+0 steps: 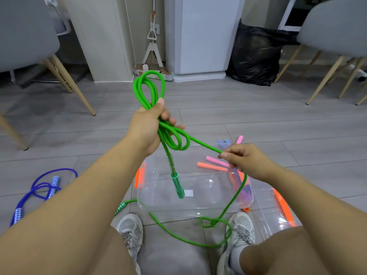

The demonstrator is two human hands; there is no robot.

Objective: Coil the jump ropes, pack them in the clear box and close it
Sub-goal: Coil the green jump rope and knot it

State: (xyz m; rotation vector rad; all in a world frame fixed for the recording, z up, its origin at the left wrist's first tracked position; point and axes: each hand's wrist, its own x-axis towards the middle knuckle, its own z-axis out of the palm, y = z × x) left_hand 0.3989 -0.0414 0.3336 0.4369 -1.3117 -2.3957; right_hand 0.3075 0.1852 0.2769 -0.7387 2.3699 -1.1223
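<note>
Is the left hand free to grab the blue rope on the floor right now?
Probably not yet: the left hand grips coils of the green rope, though nothing covers the blue rope.

Box [158, 207] on floor just ahead of shoes [130, 231], lid [278, 215] just right of it. Handle [177, 185] of one rope [151, 86] hangs over box, slack on floor between shoes. Second rope [37, 187] on floor, far left.
</note>
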